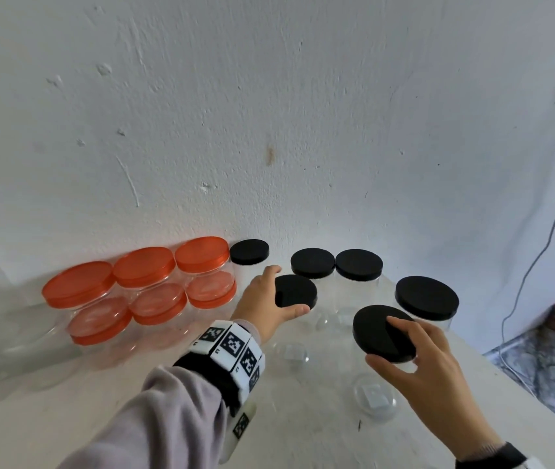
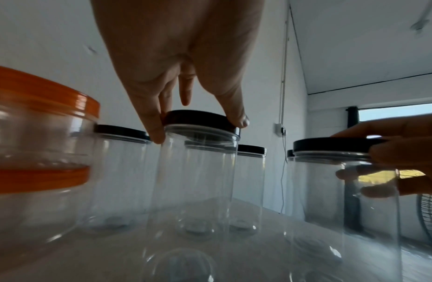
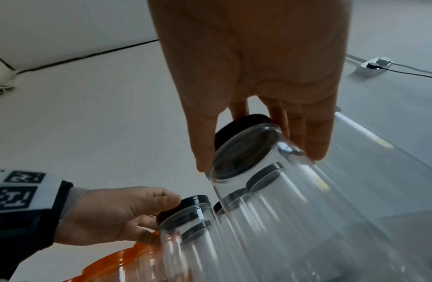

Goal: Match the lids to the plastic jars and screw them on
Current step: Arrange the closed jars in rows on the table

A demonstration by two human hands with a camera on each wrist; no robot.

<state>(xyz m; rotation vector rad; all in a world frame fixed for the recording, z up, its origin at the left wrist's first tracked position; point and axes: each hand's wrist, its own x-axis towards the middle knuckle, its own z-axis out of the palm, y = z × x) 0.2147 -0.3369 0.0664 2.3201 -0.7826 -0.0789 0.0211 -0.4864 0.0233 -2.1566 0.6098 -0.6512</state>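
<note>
Right hand (image 1: 431,363) and left hand (image 1: 262,308) each pinch a black lid (image 1: 382,333) by the rim atop clear jars (image 2: 193,181) on the table (image 1: 66,418), probably light, slick, tippy.

Stacked jars (image 1: 140,292) sit left along the wall (image 1: 269,113), lidded jars (image 1: 337,269) line up to their right. Nearer, the left hand (image 1: 262,306) is on one lid (image 1: 294,291), the right hand (image 1: 428,363) on another lid (image 1: 382,333) further right, both jars standing on the table (image 1: 83,411).
</note>
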